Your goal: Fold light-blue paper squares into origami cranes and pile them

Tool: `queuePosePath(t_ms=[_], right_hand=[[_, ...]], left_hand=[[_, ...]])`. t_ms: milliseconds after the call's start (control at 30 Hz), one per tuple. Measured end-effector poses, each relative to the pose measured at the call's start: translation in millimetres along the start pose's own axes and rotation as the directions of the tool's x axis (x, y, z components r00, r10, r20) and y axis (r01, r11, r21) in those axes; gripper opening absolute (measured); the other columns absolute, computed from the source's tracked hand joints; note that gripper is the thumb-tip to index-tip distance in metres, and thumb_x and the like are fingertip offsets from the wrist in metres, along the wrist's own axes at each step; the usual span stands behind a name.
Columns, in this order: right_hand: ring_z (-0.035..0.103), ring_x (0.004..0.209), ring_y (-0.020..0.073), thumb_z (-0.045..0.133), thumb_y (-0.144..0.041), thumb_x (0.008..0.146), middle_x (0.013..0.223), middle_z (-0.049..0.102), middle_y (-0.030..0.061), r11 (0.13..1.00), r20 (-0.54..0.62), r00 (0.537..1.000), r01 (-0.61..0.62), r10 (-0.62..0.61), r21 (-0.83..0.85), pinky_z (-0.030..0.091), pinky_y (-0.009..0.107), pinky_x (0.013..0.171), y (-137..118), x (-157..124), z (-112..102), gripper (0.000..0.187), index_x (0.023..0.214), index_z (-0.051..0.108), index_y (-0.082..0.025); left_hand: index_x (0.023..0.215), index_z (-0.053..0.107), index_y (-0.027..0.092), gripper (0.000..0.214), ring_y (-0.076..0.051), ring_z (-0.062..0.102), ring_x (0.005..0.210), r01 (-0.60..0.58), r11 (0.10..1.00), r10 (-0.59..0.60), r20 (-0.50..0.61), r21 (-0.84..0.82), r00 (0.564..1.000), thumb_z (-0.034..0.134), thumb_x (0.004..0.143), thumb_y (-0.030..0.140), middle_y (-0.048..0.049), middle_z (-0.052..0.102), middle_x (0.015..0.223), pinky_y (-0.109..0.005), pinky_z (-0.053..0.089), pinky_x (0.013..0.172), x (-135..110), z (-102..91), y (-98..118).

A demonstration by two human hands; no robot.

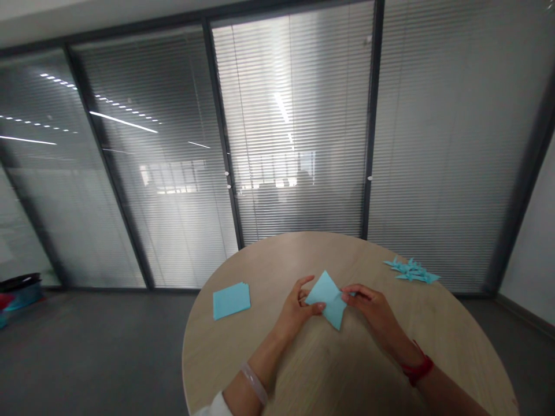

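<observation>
A folded light-blue paper piece [328,297], roughly diamond-shaped, is held just above the round wooden table [303,370]. My left hand [297,309] pinches its left edge with thumb and fingers. My right hand [372,309] pinches its right corner; a red band sits on that wrist. A clear bangle is on my left wrist. Both hands are closed on the paper.
A stack of flat light-blue paper squares [231,300] lies on the table's left side. Several finished folded blue paper figures [411,270] lie at the far right edge. Glass walls with blinds stand behind; grey floor surrounds the table.
</observation>
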State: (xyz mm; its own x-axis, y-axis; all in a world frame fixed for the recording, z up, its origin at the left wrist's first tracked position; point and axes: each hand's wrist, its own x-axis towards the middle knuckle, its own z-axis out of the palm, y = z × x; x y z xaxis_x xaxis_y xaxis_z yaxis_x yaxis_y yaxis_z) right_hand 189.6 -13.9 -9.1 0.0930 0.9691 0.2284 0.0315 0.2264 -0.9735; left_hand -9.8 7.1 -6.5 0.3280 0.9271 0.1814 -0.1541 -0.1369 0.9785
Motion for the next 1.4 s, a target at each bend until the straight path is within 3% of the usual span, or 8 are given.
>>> queuePosePath(t_ms=[100, 233, 400, 600, 833, 1033, 1400], right_hand=[[0.062, 0.066, 0.0202, 0.075, -0.05, 0.06, 0.07, 0.069, 0.0027, 0.999, 0.018, 1.0, 0.023, -0.022, -0.023, 0.048, 0.029, 0.061, -3, -1, 1, 0.039, 0.082, 0.071, -0.018], [0.064, 0.078, 0.0228, 0.07, -0.055, 0.065, 0.08, 0.069, 0.0057, 0.995, 0.039, 0.994, 0.103, -0.102, -0.017, 0.05, 0.032, 0.071, -4, 0, 2, 0.039, 0.079, 0.068, -0.019], [0.064, 0.09, 0.0239, 0.071, -0.051, 0.068, 0.098, 0.067, 0.0086, 0.99, 0.081, 0.989, 0.121, -0.127, 0.074, 0.051, 0.032, 0.074, 4, 1, 2, 0.046, 0.103, 0.063, -0.022], [0.06, 0.073, 0.0187, 0.067, -0.047, 0.073, 0.081, 0.067, 0.0042, 0.97, 0.177, 0.965, 0.216, -0.194, -0.113, 0.048, 0.028, 0.066, 13, 3, -1, 0.036, 0.095, 0.07, -0.019], [0.055, 0.065, 0.0148, 0.068, -0.045, 0.073, 0.077, 0.064, 0.0024, 0.952, 0.216, 0.95, 0.261, -0.224, -0.163, 0.046, 0.025, 0.061, 17, 6, -3, 0.036, 0.099, 0.071, -0.02], [0.06, 0.077, 0.0188, 0.07, -0.044, 0.072, 0.085, 0.067, 0.0048, 0.958, 0.204, 0.952, 0.257, -0.229, -0.123, 0.049, 0.027, 0.069, 13, 4, -2, 0.035, 0.097, 0.072, -0.02], [0.064, 0.079, 0.0204, 0.073, -0.044, 0.069, 0.087, 0.07, 0.0057, 0.958, 0.203, 0.955, 0.248, -0.218, -0.141, 0.051, 0.028, 0.07, 8, 1, 1, 0.034, 0.092, 0.073, -0.02]], left_hand=[[0.121, 0.049, 0.019, 0.067, -0.009, 0.049, 0.059, -0.09, 0.992, 0.091, -0.012, 0.092, 0.996, 0.079, 0.063, 0.038, 0.003, 0.055, 0.075, -0.022, 0.04, 0.058, 2, -2.4, -2], [0.115, 0.056, 0.018, 0.052, -0.01, 0.047, 0.062, -0.143, 0.969, 0.137, 0.043, 0.201, 0.99, 0.071, 0.071, 0.04, 0.0013, 0.056, 0.075, -0.022, 0.037, 0.058, 2, -4.0, -2], [0.112, 0.063, 0.019, 0.044, -0.013, 0.048, 0.066, -0.155, 0.918, 0.132, 0.085, 0.365, 0.988, 0.07, 0.072, 0.037, 0.0, 0.059, 0.077, -0.023, 0.036, 0.06, 0, -3.0, -3], [0.114, 0.065, 0.02, 0.04, -0.016, 0.051, 0.074, -0.194, 0.868, 0.185, 0.065, 0.457, 0.981, 0.067, 0.074, 0.028, -0.0055, 0.064, 0.099, -0.027, 0.039, 0.069, -2, -1.6, 1], [0.11, 0.068, 0.024, 0.034, -0.021, 0.057, 0.09, -0.268, 0.843, 0.255, 0.092, 0.466, 0.963, 0.066, 0.076, 0.024, -0.0068, 0.066, 0.102, -0.03, 0.042, 0.078, -4, 0.9, 6], [0.106, 0.069, 0.022, 0.03, -0.021, 0.058, 0.09, -0.282, 0.824, 0.271, 0.096, 0.492, 0.958, 0.066, 0.076, 0.022, -0.0063, 0.067, 0.099, -0.03, 0.043, 0.079, -6, 1.1, 10], [0.096, 0.072, 0.019, 0.021, -0.02, 0.058, 0.085, -0.282, 0.791, 0.28, 0.088, 0.544, 0.956, 0.063, 0.078, 0.027, -0.006, 0.065, 0.089, -0.03, 0.043, 0.077, -8, 0.4, 14]])
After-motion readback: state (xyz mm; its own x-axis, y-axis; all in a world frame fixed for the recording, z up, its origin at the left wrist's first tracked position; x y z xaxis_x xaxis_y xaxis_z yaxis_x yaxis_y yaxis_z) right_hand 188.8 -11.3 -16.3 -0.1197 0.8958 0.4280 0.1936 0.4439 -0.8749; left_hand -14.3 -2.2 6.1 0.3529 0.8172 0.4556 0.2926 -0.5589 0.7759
